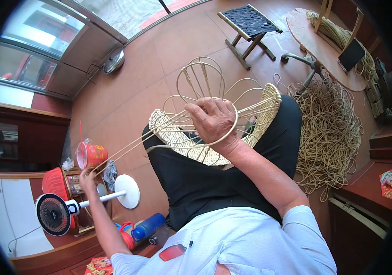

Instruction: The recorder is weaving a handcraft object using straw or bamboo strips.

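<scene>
A half-woven frame rests on my black-trousered thighs. Its crescent-shaped band (177, 140) is woven from pale cord, and thin curved rods (200, 59) loop up and outward from it. My right hand (214, 120) is closed over the middle of the frame, where several rods and strands cross; its palm side is hidden. Out to the far left, my left hand (88, 179) has its fingers closed on the ends of two cord strands (131, 145). The strands run taut from there to the frame.
A large heap of loose cord (328, 133) lies at right, below a round table (296, 34) with more cord. A folding stool (250, 22) stands ahead. At left are a small fan (54, 214), a red bucket (96, 156) and a blue bottle (148, 226).
</scene>
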{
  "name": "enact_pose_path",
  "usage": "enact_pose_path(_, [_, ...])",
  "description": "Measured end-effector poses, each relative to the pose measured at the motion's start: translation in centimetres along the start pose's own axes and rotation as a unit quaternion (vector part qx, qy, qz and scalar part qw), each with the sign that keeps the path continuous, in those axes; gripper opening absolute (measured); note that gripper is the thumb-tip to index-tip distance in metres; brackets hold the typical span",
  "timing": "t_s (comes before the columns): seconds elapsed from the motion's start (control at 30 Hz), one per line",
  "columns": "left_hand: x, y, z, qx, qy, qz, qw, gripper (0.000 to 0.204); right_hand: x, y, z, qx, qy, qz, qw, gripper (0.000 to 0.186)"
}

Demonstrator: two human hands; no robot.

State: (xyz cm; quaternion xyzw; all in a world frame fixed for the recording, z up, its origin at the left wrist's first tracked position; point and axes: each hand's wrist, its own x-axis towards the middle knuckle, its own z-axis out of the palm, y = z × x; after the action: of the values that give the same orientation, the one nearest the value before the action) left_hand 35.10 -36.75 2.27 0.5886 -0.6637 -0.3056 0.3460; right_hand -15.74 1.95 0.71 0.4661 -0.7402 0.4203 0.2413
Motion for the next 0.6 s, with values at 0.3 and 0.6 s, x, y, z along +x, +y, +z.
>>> enact_pose_path(0.3, [5.9,-5.4,-6.1,0.341,0.080,-0.039,0.936,0.033,-0.1,0.3,0.1,-0.012,0.000,0.012,1.000,0.012])
enact_pose_path(0.6, [-18.4,27.9,24.2,0.122,-0.190,0.493,0.840,0.031,0.0,0.5,0.6,-0.004,0.016,-0.016,1.000,0.013])
